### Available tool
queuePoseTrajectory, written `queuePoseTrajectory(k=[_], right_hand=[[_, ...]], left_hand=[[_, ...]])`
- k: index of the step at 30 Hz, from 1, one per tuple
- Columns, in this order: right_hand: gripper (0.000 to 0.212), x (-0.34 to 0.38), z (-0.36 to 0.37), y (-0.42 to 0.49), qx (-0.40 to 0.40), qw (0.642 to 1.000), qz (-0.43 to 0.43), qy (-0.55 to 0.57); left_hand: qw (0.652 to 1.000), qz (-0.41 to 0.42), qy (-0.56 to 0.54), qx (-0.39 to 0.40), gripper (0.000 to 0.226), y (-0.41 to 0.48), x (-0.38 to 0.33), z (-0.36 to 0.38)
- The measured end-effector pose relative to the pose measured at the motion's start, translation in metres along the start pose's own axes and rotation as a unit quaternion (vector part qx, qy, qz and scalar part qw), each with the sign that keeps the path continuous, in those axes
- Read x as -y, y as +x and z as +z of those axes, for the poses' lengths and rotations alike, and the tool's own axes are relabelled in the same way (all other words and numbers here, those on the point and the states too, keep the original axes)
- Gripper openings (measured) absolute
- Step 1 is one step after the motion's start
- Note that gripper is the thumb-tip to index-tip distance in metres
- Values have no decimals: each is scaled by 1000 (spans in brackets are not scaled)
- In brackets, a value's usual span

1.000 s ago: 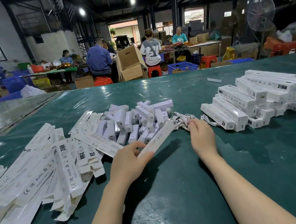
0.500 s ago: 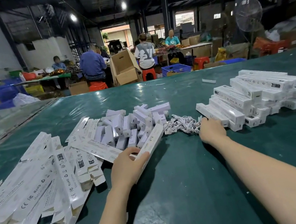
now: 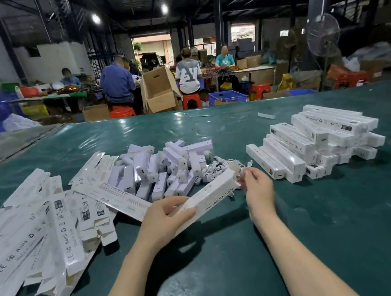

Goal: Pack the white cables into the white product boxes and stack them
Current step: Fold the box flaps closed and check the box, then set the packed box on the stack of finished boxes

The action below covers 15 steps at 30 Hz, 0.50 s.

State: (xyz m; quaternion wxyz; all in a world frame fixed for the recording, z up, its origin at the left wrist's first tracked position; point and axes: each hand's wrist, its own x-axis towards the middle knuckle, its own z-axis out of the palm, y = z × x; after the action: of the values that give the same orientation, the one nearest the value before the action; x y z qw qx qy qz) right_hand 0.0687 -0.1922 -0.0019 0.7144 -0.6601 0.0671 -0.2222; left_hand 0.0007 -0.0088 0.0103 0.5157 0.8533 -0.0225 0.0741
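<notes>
Left hand (image 3: 164, 216) grips a long white product box (image 3: 211, 192), tilted up to the right above the green table (image 3: 327, 224). Right hand (image 3: 259, 189) is at the box's far end, fingertips pinching a small bundled white cable (image 3: 241, 173); blurred, so insertion depth cannot be told. Loose cable pile (image 3: 211, 170) lies just behind. Stacked boxes (image 3: 315, 140) are to the right, flat cartons (image 3: 49, 228) to the left.

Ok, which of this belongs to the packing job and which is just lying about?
Job: white box in left hand, white cable in right hand, cable pile, flat boxes, packed stack.
Lying about: stray white strip, fan, cardboard carton.
</notes>
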Motion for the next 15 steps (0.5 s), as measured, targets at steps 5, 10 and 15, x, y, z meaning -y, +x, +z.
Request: queuePoseTrajectory(k=[5,10,15], right_hand=[[27,2,9,-7,51,992,17,110],[14,6,2,-2,-40,995,-91,5],[15,12,4,-6,-16,983,-182,-33]], left_hand=[[997,-25,-63,-23,13,-1,3,-4],[997,-33,-73,7,35,-1,5,-4],[992,-47,-113,22,21,-1,0,-5]])
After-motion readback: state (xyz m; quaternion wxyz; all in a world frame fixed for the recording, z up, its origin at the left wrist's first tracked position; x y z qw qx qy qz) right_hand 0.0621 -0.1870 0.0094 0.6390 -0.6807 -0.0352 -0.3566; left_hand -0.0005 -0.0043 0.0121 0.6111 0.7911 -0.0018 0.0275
